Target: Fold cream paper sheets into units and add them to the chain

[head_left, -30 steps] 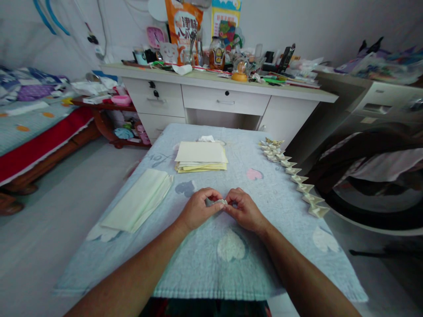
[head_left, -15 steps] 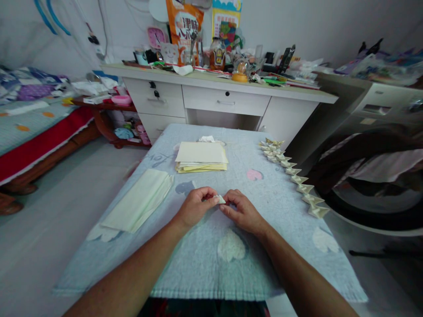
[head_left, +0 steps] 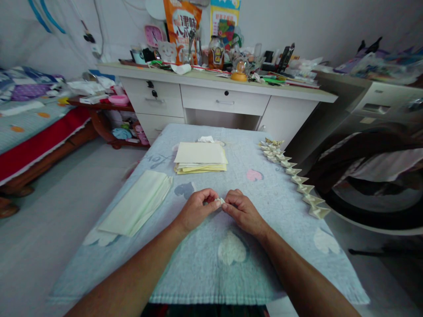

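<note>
Bed (head_left: 36,123) far left, desk (head_left: 294,114) behind, then our cloth-covered tabletop (head_left: 198,273). Pale sheets (head_left: 134,204) lie slantwise along its left edge; paper stack (head_left: 200,154) near the far edge, left of centre. Our left hand (head_left: 196,211) pinches a small folded paper (head_left: 220,201) around mid-tabletop, grip narrow. Our right hand (head_left: 244,211) has thumb and fingertips drawn close at its right end; can't tell how firmly. Folded pieces (head_left: 299,180) line the right edge from the far right corner. Washer (head_left: 380,105) beyond.
</note>
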The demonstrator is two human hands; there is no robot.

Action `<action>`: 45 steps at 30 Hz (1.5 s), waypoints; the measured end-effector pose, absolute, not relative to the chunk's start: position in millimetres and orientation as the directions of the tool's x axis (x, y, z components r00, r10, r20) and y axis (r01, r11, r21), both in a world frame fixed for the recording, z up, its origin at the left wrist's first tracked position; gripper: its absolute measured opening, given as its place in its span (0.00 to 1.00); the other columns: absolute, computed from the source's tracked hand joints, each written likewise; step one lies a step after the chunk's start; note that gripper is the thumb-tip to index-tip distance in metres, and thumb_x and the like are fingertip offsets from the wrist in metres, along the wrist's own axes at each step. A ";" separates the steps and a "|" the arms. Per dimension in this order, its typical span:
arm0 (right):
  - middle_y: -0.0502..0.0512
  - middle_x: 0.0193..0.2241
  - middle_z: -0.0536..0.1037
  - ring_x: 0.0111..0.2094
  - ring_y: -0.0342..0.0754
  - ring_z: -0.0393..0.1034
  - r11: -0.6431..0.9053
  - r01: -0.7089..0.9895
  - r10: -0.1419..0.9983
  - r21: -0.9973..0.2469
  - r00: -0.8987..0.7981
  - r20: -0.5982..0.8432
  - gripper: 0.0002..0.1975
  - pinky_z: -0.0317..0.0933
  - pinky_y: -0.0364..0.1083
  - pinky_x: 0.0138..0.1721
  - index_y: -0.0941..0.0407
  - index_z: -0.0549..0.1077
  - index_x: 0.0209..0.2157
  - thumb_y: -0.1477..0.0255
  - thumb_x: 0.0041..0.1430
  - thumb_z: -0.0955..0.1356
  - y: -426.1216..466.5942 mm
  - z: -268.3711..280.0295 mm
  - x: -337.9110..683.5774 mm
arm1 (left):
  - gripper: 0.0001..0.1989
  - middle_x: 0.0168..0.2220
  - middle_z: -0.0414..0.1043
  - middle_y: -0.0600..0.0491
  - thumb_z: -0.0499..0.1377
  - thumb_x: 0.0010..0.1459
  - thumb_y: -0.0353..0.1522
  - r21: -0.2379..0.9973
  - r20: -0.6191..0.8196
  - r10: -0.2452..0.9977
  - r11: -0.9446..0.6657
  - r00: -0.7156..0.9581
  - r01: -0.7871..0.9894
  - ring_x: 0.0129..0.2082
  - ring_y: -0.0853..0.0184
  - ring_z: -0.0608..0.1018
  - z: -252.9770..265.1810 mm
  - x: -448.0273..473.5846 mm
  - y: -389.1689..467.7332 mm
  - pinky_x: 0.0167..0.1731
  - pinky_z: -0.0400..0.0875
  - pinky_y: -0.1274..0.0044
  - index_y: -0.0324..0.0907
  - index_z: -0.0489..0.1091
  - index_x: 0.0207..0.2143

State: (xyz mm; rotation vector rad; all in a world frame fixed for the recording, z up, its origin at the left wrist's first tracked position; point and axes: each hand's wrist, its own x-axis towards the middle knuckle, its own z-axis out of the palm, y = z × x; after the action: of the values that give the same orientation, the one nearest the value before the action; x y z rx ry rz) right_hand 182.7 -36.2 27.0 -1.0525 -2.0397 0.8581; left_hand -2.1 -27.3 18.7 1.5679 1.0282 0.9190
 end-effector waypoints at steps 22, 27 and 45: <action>0.49 0.25 0.65 0.33 0.46 0.61 0.382 0.309 0.869 -0.871 -0.441 0.225 0.21 0.55 0.46 0.39 0.55 0.67 0.24 0.54 0.63 0.62 -37.6 27.7 182.7 | 0.11 0.24 0.67 0.56 0.58 0.55 0.37 0.915 0.118 0.932 -0.237 0.343 0.327 0.28 0.69 0.69 23.8 -1.5 -32.7 0.31 0.62 0.78 0.38 0.70 0.25; 0.49 0.25 0.64 0.32 0.45 0.61 0.356 0.274 0.880 -0.894 -0.419 0.222 0.19 0.55 0.46 0.38 0.55 0.68 0.24 0.56 0.62 0.64 -36.1 24.5 185.4 | 0.12 0.26 0.68 0.56 0.57 0.57 0.38 0.918 0.116 0.928 -0.236 0.354 0.319 0.29 0.69 0.70 21.3 1.4 -33.1 0.32 0.63 0.78 0.39 0.71 0.28; 0.50 0.27 0.67 0.33 0.46 0.61 0.458 0.420 0.871 -0.784 -0.387 0.302 0.17 0.53 0.46 0.38 0.55 0.66 0.27 0.59 0.64 0.62 -39.7 24.9 182.4 | 0.11 0.24 0.68 0.56 0.59 0.56 0.36 0.813 0.190 0.903 -0.365 0.386 0.453 0.28 0.69 0.70 19.8 -1.6 -32.0 0.31 0.62 0.78 0.40 0.70 0.23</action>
State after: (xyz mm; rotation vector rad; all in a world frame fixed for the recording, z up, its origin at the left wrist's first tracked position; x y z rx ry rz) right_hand 182.4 -39.7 24.9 -1.0753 -1.9888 0.7995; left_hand -1.6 -32.0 19.8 1.9709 1.1611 0.8509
